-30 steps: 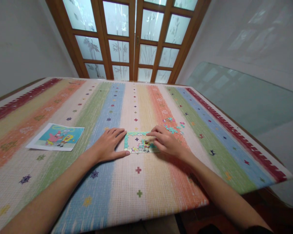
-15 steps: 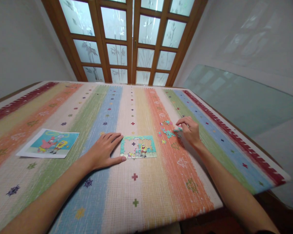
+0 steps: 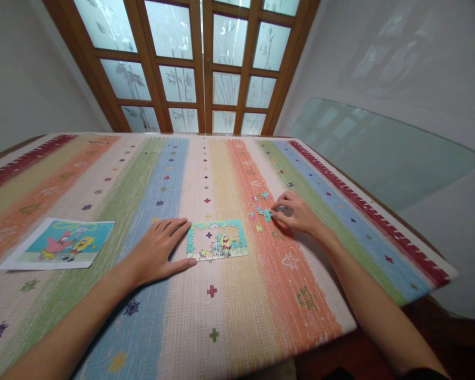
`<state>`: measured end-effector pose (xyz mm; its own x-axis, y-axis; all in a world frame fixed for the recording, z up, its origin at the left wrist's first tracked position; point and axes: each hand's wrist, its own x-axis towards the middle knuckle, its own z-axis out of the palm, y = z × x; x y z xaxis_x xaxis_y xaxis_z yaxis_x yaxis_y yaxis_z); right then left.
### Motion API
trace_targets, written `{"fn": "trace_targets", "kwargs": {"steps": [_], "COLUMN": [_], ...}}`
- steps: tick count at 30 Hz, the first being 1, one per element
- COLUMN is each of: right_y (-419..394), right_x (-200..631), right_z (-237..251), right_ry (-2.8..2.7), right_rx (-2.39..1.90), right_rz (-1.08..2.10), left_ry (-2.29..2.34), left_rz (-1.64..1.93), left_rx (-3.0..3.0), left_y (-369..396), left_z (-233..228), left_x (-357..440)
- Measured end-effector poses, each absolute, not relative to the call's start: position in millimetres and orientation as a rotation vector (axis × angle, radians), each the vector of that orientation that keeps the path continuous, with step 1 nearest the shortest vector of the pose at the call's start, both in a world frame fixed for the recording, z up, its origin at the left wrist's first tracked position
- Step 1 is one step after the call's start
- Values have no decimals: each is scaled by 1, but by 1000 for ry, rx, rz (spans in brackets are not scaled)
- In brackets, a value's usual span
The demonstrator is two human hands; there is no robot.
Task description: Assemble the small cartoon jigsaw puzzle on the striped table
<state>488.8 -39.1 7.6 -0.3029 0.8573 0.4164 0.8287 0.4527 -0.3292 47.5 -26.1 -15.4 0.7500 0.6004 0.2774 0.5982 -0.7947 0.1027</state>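
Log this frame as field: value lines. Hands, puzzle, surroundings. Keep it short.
left hand: spread, at the puzzle's left edge
right hand: fingers bent at the loose pieces; grip unclear
puzzle: partly joined, cloth showing through gaps
loose pieces: clustered right of puzzle
printed sheet: left of left hand, cartoon characters
cloth: striped, multicoloured
background: wood-framed doors, glass panes

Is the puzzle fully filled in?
No, the tablecloth and its printed purple cross show through a gap inside the puzzle.
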Motion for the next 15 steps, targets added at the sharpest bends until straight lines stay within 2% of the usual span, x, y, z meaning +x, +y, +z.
{"fn": "trace_targets", "kwargs": {"steps": [6, 15], "right_y": [-38, -34], "right_x": [491, 500], "right_z": [2, -7], "right_ry": [-2224, -2110], "right_rx": [-1405, -1540], "right_rz": [119, -30], "left_ry": [1014, 1008], "left_rz": [459, 477], "left_rx": [2922, 2913], "left_y": [-27, -26], "left_z": [-17, -17], "left_x": [48, 47]}}
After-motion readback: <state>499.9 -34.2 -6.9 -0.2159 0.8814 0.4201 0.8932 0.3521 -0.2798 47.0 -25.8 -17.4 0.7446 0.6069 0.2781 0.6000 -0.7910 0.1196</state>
